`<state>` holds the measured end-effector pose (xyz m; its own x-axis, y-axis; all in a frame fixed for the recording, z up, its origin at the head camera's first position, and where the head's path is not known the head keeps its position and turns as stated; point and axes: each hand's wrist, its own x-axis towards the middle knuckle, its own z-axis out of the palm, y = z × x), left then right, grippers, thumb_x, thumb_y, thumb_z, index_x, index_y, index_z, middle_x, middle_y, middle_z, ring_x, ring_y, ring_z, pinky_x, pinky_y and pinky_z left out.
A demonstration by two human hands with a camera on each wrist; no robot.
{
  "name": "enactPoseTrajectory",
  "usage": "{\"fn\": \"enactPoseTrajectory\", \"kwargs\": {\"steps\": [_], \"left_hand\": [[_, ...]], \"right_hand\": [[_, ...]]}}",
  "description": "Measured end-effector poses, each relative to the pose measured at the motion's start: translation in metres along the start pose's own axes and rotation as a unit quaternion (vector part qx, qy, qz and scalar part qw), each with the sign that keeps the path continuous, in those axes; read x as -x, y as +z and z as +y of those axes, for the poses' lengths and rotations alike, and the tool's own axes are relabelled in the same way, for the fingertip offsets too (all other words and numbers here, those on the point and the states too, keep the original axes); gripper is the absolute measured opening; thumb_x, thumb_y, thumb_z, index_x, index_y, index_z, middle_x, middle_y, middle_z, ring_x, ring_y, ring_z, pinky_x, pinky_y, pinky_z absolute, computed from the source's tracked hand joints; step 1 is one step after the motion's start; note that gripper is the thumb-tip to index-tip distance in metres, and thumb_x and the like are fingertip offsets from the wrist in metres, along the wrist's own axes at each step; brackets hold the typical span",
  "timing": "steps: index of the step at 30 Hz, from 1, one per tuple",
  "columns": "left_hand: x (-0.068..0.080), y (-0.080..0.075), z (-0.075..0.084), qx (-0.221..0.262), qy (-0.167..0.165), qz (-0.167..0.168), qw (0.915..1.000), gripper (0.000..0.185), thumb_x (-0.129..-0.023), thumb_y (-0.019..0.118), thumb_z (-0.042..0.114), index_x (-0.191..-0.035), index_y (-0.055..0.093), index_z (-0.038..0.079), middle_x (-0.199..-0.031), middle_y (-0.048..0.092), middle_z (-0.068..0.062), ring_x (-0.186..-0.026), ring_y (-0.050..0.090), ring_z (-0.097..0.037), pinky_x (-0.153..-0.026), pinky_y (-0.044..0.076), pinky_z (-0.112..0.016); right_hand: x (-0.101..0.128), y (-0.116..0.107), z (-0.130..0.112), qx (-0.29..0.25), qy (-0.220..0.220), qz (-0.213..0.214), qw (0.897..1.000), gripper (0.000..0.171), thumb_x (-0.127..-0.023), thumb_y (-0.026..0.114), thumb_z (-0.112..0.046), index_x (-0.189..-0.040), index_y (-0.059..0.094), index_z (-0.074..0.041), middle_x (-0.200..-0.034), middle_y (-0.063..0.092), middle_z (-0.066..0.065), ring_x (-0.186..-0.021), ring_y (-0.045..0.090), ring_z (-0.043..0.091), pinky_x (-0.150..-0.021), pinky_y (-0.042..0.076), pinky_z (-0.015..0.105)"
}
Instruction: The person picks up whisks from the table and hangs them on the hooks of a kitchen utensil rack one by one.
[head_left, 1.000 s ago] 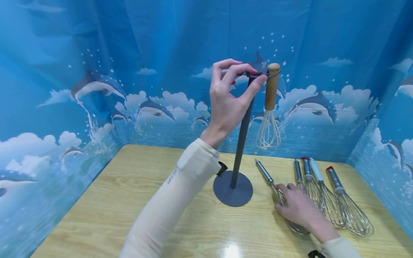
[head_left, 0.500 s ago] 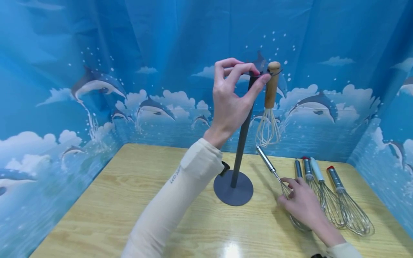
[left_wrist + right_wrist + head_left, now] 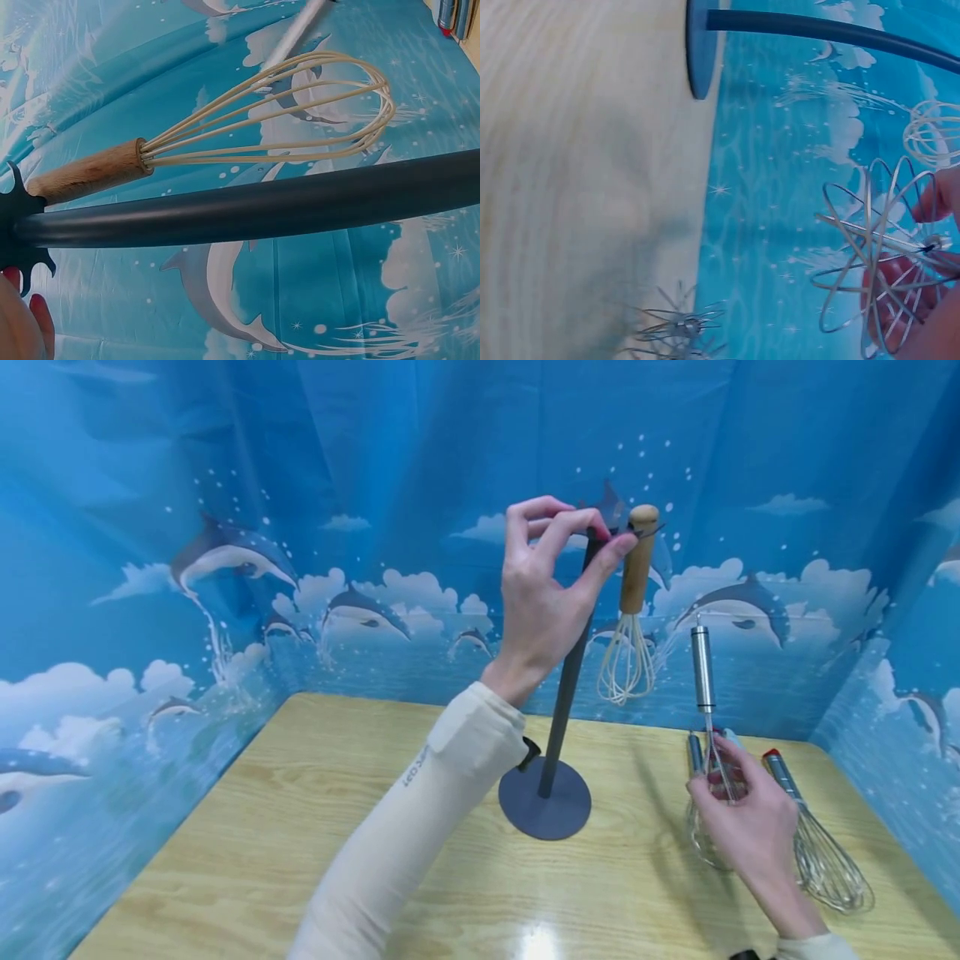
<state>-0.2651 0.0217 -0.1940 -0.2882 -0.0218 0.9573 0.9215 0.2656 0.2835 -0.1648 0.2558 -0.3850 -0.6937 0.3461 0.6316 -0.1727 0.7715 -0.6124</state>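
Observation:
A dark grey stand rises from a round base on the wooden table. My left hand pinches the spiked top of the stand. A wooden-handled whisk hangs from that top, also seen as the wooden-handled whisk in the left wrist view. My right hand grips a steel whisk by its wires, handle pointing up, lifted off the table. Its wire cage shows in the right wrist view beside my fingers.
Several more steel whisks lie side by side on the table at the right, partly behind my right hand. A blue dolphin-print curtain closes in the table on three sides. The stand's base appears in the right wrist view.
My right hand has lifted the steel whisk off the table and swung its handle upright, moving right. The left hand keeps its pinch on the stand's top.

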Motion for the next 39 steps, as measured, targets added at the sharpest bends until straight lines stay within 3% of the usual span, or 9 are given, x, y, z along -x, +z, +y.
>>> {"fn": "enactPoseTrajectory", "kwargs": {"steps": [5,8,14,20,32,39], "left_hand": [[0.000,0.000,-0.001,-0.001,0.000,0.000,1.0000,0.023,-0.090,0.080,0.021,-0.101,0.072,0.002,-0.122,0.051,-0.018,-0.117,0.049,-0.025,-0.101,0.040,-0.020],[0.000,0.000,-0.001,-0.003,0.003,0.001,1.0000,0.023,-0.090,0.080,0.021,-0.101,0.072,0.002,-0.121,0.051,-0.018,-0.117,0.048,-0.025,-0.101,0.039,-0.020],[0.001,0.003,-0.001,-0.007,0.012,0.007,0.9999,0.023,-0.090,0.080,0.020,-0.102,0.072,0.002,-0.120,0.050,-0.018,-0.116,0.048,-0.027,-0.100,0.040,-0.021],[0.001,0.003,0.000,-0.018,0.014,0.013,0.9997,0.024,-0.090,0.080,0.022,-0.103,0.073,0.002,-0.120,0.051,-0.018,-0.115,0.050,-0.026,-0.099,0.040,-0.019],[0.002,0.005,0.000,-0.020,0.018,0.020,0.9995,0.025,-0.090,0.080,0.021,-0.104,0.074,0.001,-0.121,0.051,-0.019,-0.115,0.052,-0.026,-0.099,0.041,-0.018],[0.001,0.006,0.000,-0.025,0.019,0.018,0.9993,0.025,-0.091,0.079,0.023,-0.104,0.074,0.002,-0.121,0.051,-0.018,-0.115,0.052,-0.026,-0.099,0.041,-0.019]], "right_hand": [[-0.004,-0.003,-0.009,-0.069,-0.052,0.040,0.995,0.052,-0.080,0.071,0.007,-0.130,0.070,-0.007,-0.098,0.068,-0.022,-0.077,0.059,-0.016,-0.065,0.046,0.002],[-0.008,-0.004,-0.013,-0.111,-0.093,0.055,0.988,0.052,-0.079,0.070,0.009,-0.129,0.070,-0.004,-0.104,0.063,-0.033,-0.081,0.062,-0.015,-0.071,0.048,0.002],[-0.016,-0.003,-0.025,-0.164,-0.166,0.090,0.968,0.046,-0.079,0.072,0.008,-0.124,0.071,0.001,-0.108,0.072,-0.013,-0.085,0.064,-0.012,-0.076,0.049,0.002],[-0.021,-0.005,-0.043,-0.189,-0.197,0.111,0.955,0.043,-0.076,0.073,0.012,-0.119,0.071,0.009,-0.104,0.074,0.000,-0.086,0.066,-0.009,-0.079,0.050,0.004],[-0.026,-0.006,-0.062,-0.196,-0.203,0.111,0.953,0.041,-0.078,0.074,0.009,-0.119,0.072,0.006,-0.107,0.072,-0.005,-0.090,0.066,-0.007,-0.082,0.051,0.008],[-0.030,-0.004,-0.067,-0.186,-0.197,0.109,0.956,0.041,-0.080,0.075,0.008,-0.120,0.073,0.002,-0.104,0.074,0.007,-0.090,0.066,-0.007,-0.081,0.051,0.009]]}}
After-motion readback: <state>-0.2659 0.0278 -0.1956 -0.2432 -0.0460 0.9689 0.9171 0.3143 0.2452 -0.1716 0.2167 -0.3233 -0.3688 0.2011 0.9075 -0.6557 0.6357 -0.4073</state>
